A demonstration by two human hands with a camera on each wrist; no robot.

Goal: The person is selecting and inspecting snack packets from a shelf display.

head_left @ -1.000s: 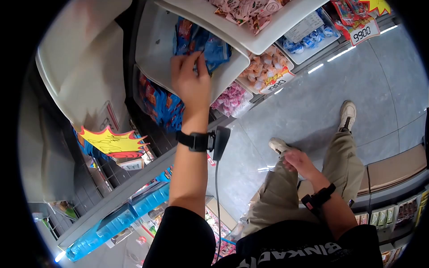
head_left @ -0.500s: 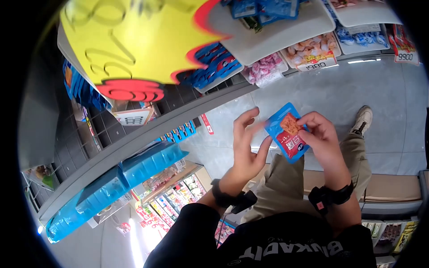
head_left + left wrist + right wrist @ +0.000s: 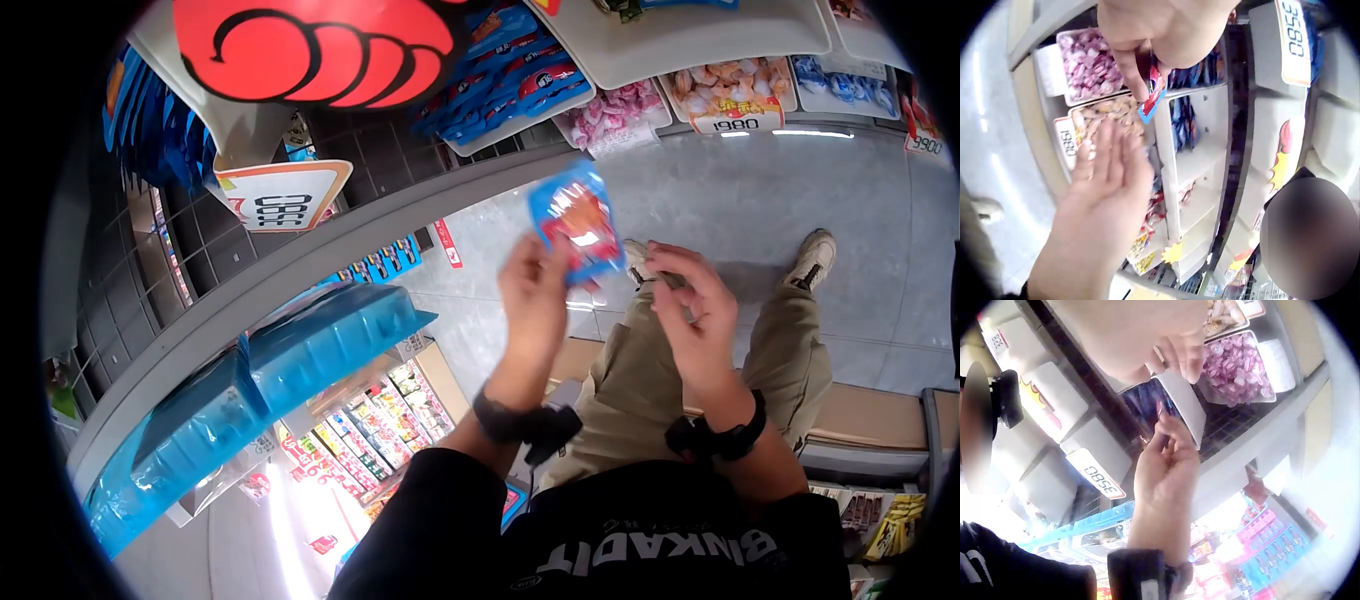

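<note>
The left hand point(image 3: 532, 292) is raised before the body and pinches a blue-red packet point(image 3: 580, 222) above the grey floor point(image 3: 500, 265); the right hand point(image 3: 700, 315) stays apart beside it, fingers loose, grasping nothing. Beyond, one tray point(image 3: 530, 124) contains blue packets point(image 3: 500, 85), the next pink wrapped sweets point(image 3: 622, 106).

A gap is being left open between the packet point(image 3: 580, 218) and the right hand point(image 3: 697, 318); leftward in the head view, passage is being blocked by the grey shelf rail point(image 3: 400, 222).

Price cards point(image 3: 738, 122) and wrapped sweets point(image 3: 622, 105) show a shop.
</note>
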